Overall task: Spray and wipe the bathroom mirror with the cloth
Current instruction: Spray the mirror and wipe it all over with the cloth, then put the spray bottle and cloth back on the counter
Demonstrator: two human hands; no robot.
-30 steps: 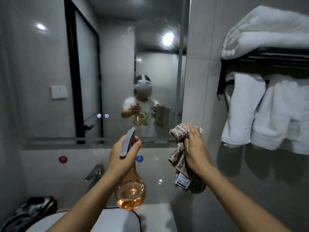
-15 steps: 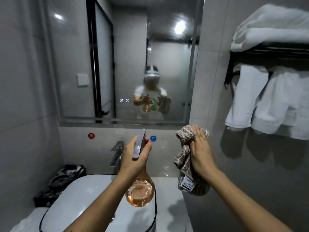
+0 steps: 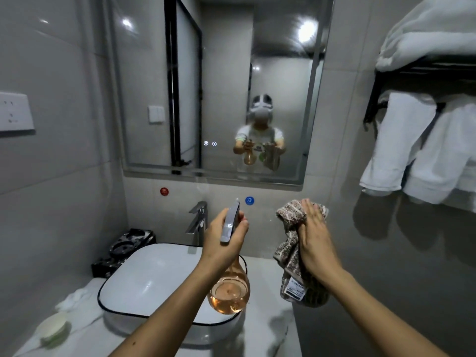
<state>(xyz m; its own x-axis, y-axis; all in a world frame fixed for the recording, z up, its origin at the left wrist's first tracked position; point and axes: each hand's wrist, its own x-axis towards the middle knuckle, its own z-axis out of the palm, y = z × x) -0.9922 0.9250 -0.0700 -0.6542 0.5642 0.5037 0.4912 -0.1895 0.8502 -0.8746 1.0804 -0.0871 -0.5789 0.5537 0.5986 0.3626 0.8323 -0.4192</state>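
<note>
The left hand (image 3: pixel 222 244) is wrapped around the neck of a spray bottle (image 3: pixel 230 289) with amber liquid, held over the white basin (image 3: pixel 144 276). The right hand (image 3: pixel 313 239), fingers straight and together, presses a brown patterned cloth (image 3: pixel 289 243) held upright, below the mirror (image 3: pixel 224 81).

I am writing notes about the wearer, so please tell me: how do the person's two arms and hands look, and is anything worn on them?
Both forearms are bare to the frame's lower edge; no sleeve, watch or glove shows. The left hand and the right hand carry no visible ring. A small dark spot sits on the left forearm. The mirror reflection suggests a short-sleeved light shirt, but it is blurred.
</note>
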